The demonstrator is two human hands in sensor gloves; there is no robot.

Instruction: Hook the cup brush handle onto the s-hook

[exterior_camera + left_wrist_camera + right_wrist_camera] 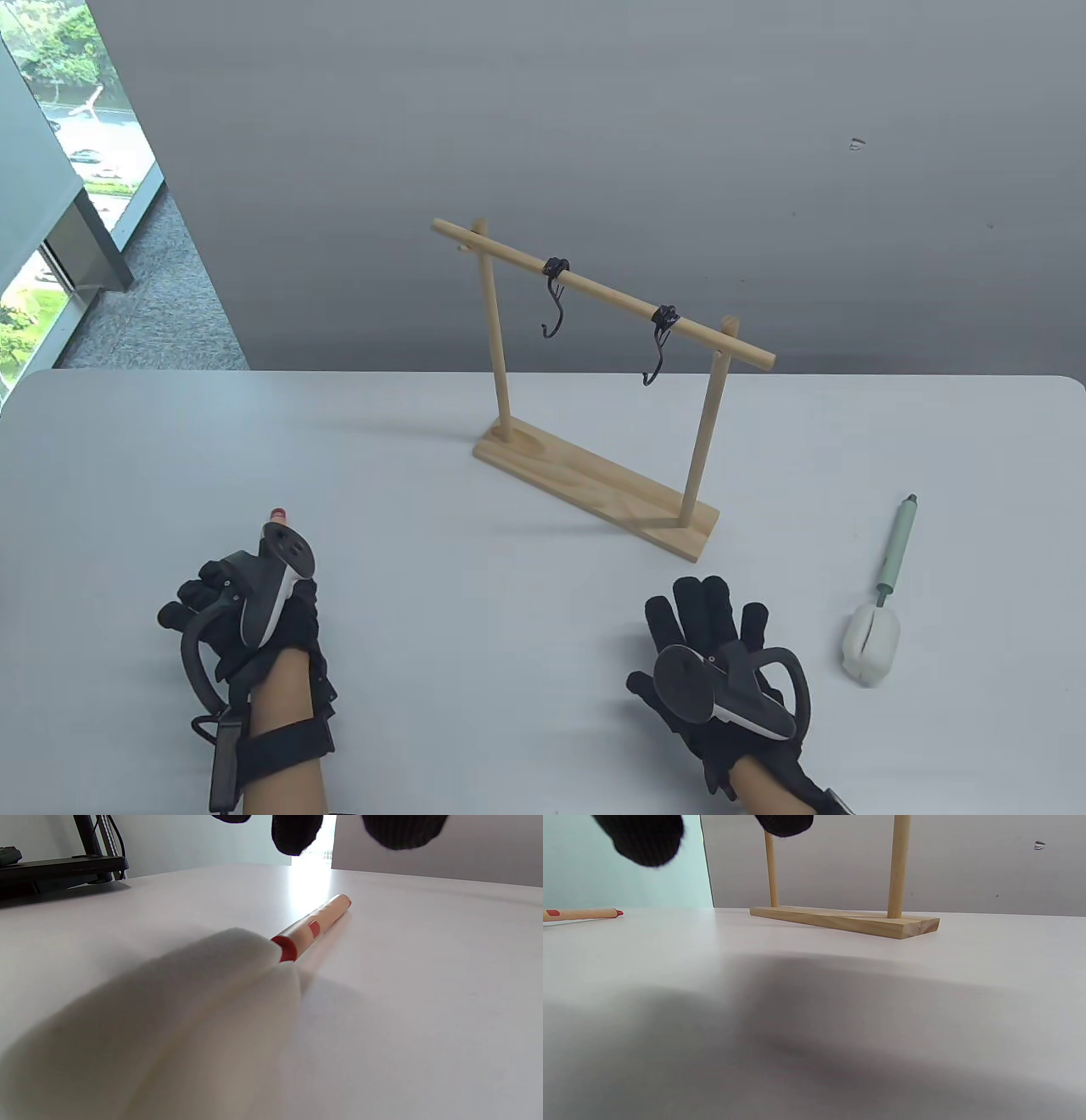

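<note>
The left hand (242,615) lies at the near left of the white table (424,475), palm down over a cup brush with a beige and red handle (312,926). In the table view only the red tip of that handle shows, poking out just past the tracker. The left wrist view shows the brush's white sponge head (169,1018) flat on the table below the camera, with the handle running away from it. The gloved fingertips (296,832) hang above the handle without touching it, so the hand is spread loosely and has hold of nothing.

The wooden rack (594,484) stands in the middle of the table, toward the far side. Two black s-hooks hang from its crossbar, the left s-hook (553,301) and the right s-hook (660,344), and both are bare.

The right hand (721,671) rests at the near right with its fingers stretched flat and apart, gripping nothing.

Just to the right of that hand lies a second cup brush (887,594), its white sponge head nearest and its pale green handle pointing toward the far edge, apart from the hand and from the rack
</note>
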